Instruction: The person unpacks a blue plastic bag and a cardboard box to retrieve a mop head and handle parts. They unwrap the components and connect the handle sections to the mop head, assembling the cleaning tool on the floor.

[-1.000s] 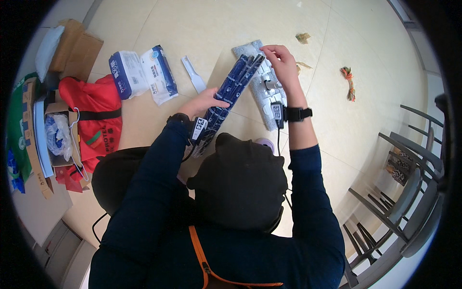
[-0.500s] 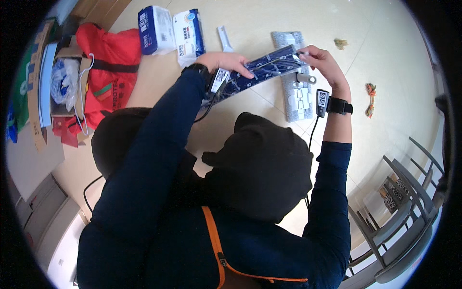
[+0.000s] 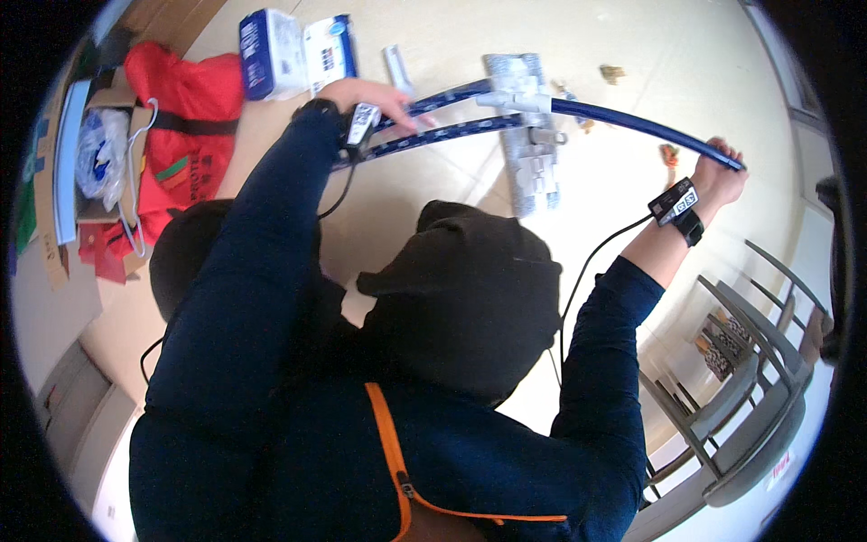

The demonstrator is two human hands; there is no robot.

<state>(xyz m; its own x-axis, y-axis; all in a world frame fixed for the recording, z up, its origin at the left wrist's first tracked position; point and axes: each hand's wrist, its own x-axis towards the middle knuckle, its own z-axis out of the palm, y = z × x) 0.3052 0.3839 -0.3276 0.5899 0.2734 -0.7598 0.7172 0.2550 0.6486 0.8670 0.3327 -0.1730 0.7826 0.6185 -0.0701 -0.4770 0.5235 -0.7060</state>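
Long blue poles cross in front of me. My left hand (image 3: 366,95) is closed around white-patterned dark blue lengths (image 3: 465,131), its fingers partly smeared by motion. Far to the right, my right hand (image 3: 722,176) grips the end of a plain dark blue pole (image 3: 623,117). Between the hands, a pale sleeve (image 3: 519,101) surrounds the pole; whether it is plastic wrap or a fitting I cannot tell. Beneath lies a grey fuzzy flat mop head (image 3: 533,185) with white plastic fittings, on the floor.
Blue-and-white packs (image 3: 271,59) and a pale flat tool (image 3: 397,72) lie at the far left. A red bag (image 3: 185,135) sits beside an open cardboard box (image 3: 99,212). An orange rope (image 3: 668,158) is near my right wrist; grey chairs (image 3: 722,397) stand at right.
My right hand has moved far right and slightly down, drawing out a plain blue pole. The patterned bundle now shows as separate lengths. My left hand stays near the bundle.
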